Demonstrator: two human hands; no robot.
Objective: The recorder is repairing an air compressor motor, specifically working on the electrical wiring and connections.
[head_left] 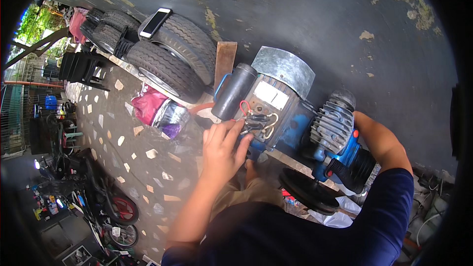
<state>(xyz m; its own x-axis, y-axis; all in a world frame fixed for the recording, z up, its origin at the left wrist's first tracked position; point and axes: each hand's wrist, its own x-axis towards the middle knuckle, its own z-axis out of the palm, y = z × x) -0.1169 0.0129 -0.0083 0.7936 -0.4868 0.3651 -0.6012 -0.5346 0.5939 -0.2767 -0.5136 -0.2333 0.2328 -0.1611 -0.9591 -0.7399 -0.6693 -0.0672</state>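
Observation:
My left hand (221, 145) is at the open terminal box (261, 118) of a blue-grey electric motor (291, 127). Its fingers are bent around a wire by a red wire loop (242, 104); the exact hold is partly hidden. Black connectors and pale wires (270, 130) lie beside the fingertips. A black cylindrical capacitor (235, 91) sits along the motor's left side. My right forearm (382, 140) reaches around a blue compressor pump with a finned grey head (332, 125). The fingers of my right hand are hidden behind that head.
Several tyres (165, 71) lean along the dark wall, with a phone (155, 23) on top. A wooden board (225, 61) stands beside the motor. Plastic bags (157, 111) lie on the stone-patterned floor. Below the pump is a black pulley wheel (308, 190). Motorbikes (106, 212) stand at lower left.

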